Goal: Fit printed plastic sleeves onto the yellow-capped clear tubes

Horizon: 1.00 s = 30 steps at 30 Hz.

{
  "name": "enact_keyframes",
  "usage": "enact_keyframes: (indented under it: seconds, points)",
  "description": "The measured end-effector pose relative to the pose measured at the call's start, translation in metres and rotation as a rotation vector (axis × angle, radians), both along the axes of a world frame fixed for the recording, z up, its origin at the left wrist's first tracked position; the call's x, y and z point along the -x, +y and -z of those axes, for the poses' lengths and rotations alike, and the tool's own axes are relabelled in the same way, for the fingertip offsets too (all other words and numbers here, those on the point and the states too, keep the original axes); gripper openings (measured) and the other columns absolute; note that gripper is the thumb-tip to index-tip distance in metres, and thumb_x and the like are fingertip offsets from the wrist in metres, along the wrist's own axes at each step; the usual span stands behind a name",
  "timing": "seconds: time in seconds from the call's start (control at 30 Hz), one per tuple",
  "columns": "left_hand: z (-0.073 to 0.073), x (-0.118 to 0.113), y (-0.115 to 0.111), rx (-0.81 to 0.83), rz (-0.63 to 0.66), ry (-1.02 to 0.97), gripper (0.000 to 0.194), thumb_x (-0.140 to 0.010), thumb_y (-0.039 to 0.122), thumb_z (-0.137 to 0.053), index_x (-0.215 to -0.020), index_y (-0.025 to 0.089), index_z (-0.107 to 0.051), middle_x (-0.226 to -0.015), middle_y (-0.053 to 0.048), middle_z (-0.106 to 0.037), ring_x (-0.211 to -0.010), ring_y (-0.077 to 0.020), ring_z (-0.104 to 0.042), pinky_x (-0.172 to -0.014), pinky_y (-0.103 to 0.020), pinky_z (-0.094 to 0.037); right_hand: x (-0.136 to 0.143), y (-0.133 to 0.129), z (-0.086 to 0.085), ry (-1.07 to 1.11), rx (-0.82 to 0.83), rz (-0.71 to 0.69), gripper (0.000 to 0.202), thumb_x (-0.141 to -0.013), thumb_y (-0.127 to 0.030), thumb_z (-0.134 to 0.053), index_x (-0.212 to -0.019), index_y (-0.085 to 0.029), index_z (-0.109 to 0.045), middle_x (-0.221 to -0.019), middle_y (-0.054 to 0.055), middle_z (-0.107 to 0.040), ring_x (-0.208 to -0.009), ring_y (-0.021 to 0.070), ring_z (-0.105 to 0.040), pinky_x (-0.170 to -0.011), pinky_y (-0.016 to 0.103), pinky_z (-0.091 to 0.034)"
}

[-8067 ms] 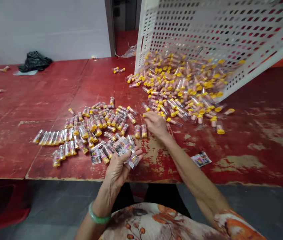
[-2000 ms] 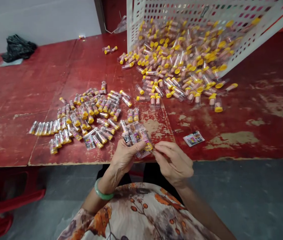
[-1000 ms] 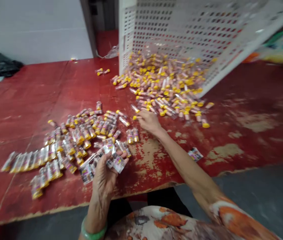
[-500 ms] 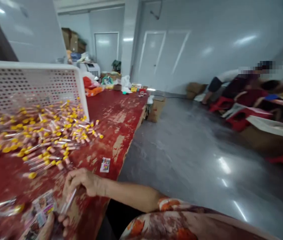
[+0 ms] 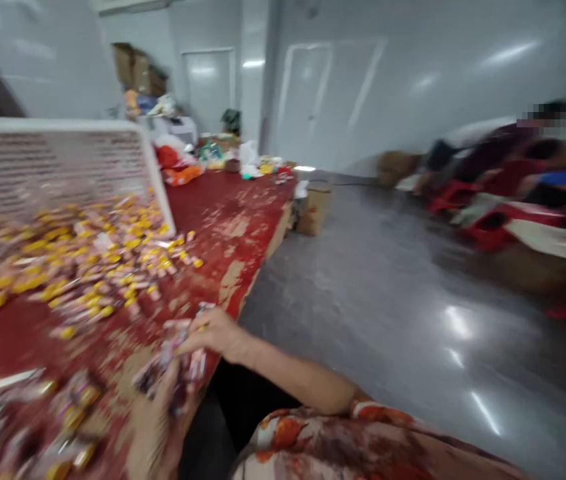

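My left hand is closed around a loose bunch of small printed cards near the table's front edge. My right hand meets it from the right, thumb and fingers pinched at the top of the bunch. Motion blur hides the finer detail there. Another small printed card shows just behind my right hand. Several clear tubes with pink contents and yellow caps lie to the left of my hands. A large heap of the same yellow-capped tubes spreads farther back.
A white perforated basket lies tipped behind the heap on the worn red table. Bags and small boxes crowd the far end. A cardboard box stands on the floor beyond the edge. People and red stools are at the right.
Both hands have moved right and up, toward the table edge. The tube between my right fingers no longer shows, and that hand now touches the bunch of cards. The view has shifted slightly.
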<state>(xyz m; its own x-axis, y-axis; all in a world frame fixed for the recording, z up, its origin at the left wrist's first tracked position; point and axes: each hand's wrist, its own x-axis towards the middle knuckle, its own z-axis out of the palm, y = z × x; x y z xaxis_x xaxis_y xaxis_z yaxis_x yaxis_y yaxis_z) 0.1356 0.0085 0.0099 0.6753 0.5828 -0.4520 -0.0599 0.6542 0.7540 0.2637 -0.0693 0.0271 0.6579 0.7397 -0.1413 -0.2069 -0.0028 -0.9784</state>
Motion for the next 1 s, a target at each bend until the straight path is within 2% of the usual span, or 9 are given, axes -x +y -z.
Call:
enact_keyframes:
  seconds: [0.13, 0.3, 0.4, 0.53, 0.63, 0.73, 0.83, 0.9, 1.0]
  points:
    - [-0.005, 0.018, 0.002, 0.094, -0.108, -0.102, 0.043, -0.051, 0.039, -0.085, -0.07, 0.014, -0.057, -0.055, 0.004, -0.055, -0.042, -0.0046, -0.046, -0.036, -0.013, -0.03, 0.006, 0.008, -0.002, 0.143, -0.007, -0.186, 0.027, -0.055, -0.026, -0.071, -0.044, -0.016, -0.049, -0.037, -0.008, -0.043, -0.035, 0.0032, -0.031, -0.041, 0.02, -0.021]
    - [0.011, 0.048, 0.021, 0.094, -0.262, -0.06, 0.048, -0.053, 0.053, -0.079, -0.073, 0.014, -0.061, -0.057, 0.002, -0.056, -0.046, -0.0068, -0.048, -0.041, -0.017, -0.033, 0.019, 0.038, 0.019, 0.134, 0.058, -0.466, 0.021, -0.056, -0.028, -0.071, -0.049, -0.015, -0.055, -0.039, -0.005, -0.047, -0.035, 0.005, -0.036, -0.04, 0.02, -0.022]
    - [0.015, 0.065, 0.027, 0.025, -0.306, 0.002, 0.044, -0.052, 0.044, -0.083, -0.078, 0.014, -0.064, -0.061, 0.001, -0.059, -0.049, -0.0078, -0.049, -0.045, -0.019, -0.035, 0.034, 0.053, 0.024, 0.045, 0.104, -0.628, 0.02, -0.056, -0.029, -0.071, -0.049, -0.015, -0.058, -0.044, -0.003, -0.051, -0.038, 0.0064, -0.039, -0.041, 0.021, -0.027]
    - [0.017, 0.081, 0.036, -0.123, -0.259, 0.007, 0.036, -0.05, 0.03, -0.086, -0.073, 0.011, -0.067, -0.061, 0.0, -0.06, -0.05, -0.0076, -0.048, -0.048, -0.02, -0.036, 0.044, 0.068, 0.021, -0.065, 0.098, -0.776, 0.018, -0.059, -0.031, -0.072, -0.054, -0.015, -0.065, -0.05, -0.001, -0.056, -0.046, 0.0089, -0.045, -0.046, 0.022, -0.034]
    - [0.018, 0.094, 0.042, -0.096, -0.395, 0.009, 0.033, -0.047, 0.026, -0.087, -0.07, 0.011, -0.068, -0.06, 0.0, -0.061, -0.049, -0.0071, -0.05, -0.05, -0.021, -0.038, 0.045, 0.068, 0.025, -0.125, 0.085, -0.758, 0.022, -0.066, -0.037, -0.071, -0.06, -0.016, -0.067, -0.055, 0.001, -0.059, -0.05, 0.0112, -0.051, -0.048, 0.023, -0.038]
    - [0.013, 0.107, 0.046, -0.041, -0.63, -0.05, 0.035, -0.045, 0.023, -0.088, -0.071, 0.012, -0.068, -0.062, 0.001, -0.064, -0.05, -0.007, -0.052, -0.051, -0.02, -0.04, 0.047, 0.063, 0.036, -0.02, 0.016, -0.67, 0.025, -0.072, -0.041, -0.069, -0.078, -0.017, -0.071, -0.067, 0.006, -0.065, -0.052, 0.0117, -0.052, -0.043, 0.022, -0.037]
    - [0.002, 0.116, 0.046, -0.013, -0.789, -0.061, 0.034, -0.043, 0.023, -0.089, -0.067, 0.011, -0.067, -0.059, 0.001, -0.063, -0.047, -0.0061, -0.051, -0.047, -0.019, -0.038, 0.056, 0.058, 0.046, 0.076, -0.099, -0.645, 0.026, -0.071, -0.039, -0.071, -0.089, -0.02, -0.071, -0.075, 0.007, -0.066, -0.055, 0.0132, -0.055, -0.043, 0.023, -0.04]
    - [-0.007, 0.118, 0.042, -0.016, -0.877, -0.066, 0.036, -0.04, 0.023, -0.089, -0.065, 0.011, -0.067, -0.059, 0.001, -0.063, -0.047, -0.0066, -0.051, -0.046, -0.019, -0.037, 0.065, 0.051, 0.047, 0.038, -0.176, -0.63, 0.025, -0.072, -0.036, -0.071, -0.092, -0.023, -0.071, -0.085, 0.007, -0.067, -0.064, 0.016, -0.061, -0.051, 0.026, -0.047]
    - [-0.019, 0.115, 0.033, -0.012, -0.944, -0.079, 0.037, -0.039, 0.025, -0.09, -0.063, 0.012, -0.066, -0.057, 0.001, -0.062, -0.046, -0.0066, -0.051, -0.045, -0.019, -0.037, 0.079, 0.039, 0.04, -0.207, -0.29, -0.545, 0.018, -0.076, -0.031, -0.067, -0.093, -0.024, -0.07, -0.099, 0.007, -0.066, -0.089, 0.0206, -0.063, -0.074, 0.032, -0.052]
